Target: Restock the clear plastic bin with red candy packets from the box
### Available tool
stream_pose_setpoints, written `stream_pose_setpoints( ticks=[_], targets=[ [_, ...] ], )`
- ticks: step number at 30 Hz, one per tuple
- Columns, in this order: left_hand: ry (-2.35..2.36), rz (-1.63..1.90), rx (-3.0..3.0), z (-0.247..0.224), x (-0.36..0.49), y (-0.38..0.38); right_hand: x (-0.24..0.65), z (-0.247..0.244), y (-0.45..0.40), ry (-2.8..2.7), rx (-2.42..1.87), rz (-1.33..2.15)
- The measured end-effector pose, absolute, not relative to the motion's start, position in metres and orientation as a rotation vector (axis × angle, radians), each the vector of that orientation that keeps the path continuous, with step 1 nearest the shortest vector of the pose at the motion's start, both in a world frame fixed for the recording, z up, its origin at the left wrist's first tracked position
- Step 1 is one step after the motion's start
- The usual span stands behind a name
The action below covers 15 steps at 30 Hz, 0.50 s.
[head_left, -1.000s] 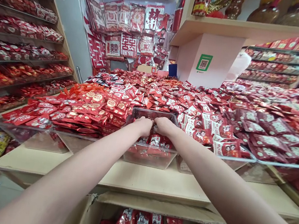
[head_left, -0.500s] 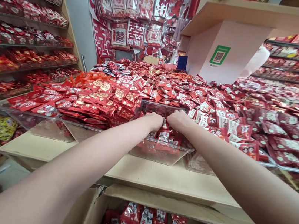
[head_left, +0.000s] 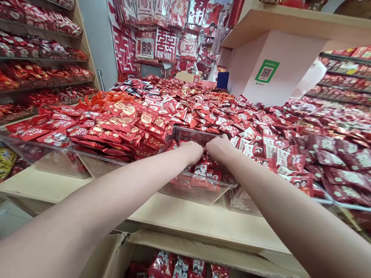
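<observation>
Both arms reach forward to a clear plastic bin [head_left: 195,190] on the pale wooden shelf. My left hand [head_left: 190,152] is over the bin's middle, fingers curled down among red packets [head_left: 206,170]. My right hand [head_left: 219,148] is close beside it on the right, fingers bent inward and knuckles up. Both sets of fingers are closed, but their tips and anything in them are hidden. The bin's dark back wall shows behind the hands. Its red packets lie lower than the heaps in the bins on either side.
An open cardboard box [head_left: 220,255] of red packets stands below the shelf edge [head_left: 214,227]. Heaped bins of red packets [head_left: 114,123] flank the hands. Racks [head_left: 26,57] rise on the left. An overhead shelf [head_left: 314,23] and a pillar with a green code sign [head_left: 267,71] are at right.
The view has shifted slightly. My left hand looks a little flatter over the packets; my right hand stays bent at nearly the same place in the bin.
</observation>
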<state>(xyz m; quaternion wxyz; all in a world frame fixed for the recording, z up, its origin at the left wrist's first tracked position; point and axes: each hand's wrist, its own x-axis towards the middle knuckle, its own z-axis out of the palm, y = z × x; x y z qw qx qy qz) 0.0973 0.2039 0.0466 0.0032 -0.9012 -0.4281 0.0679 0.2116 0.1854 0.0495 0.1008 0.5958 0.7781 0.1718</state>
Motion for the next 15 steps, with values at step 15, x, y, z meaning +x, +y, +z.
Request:
stream_pose_setpoints(
  ticks=[15],
  targets=[
    [-1.153,-0.144,-2.918,0.047,0.098,0.212,0.193,0.047,-0.028,2.831,1.805,-0.899]
  ],
)
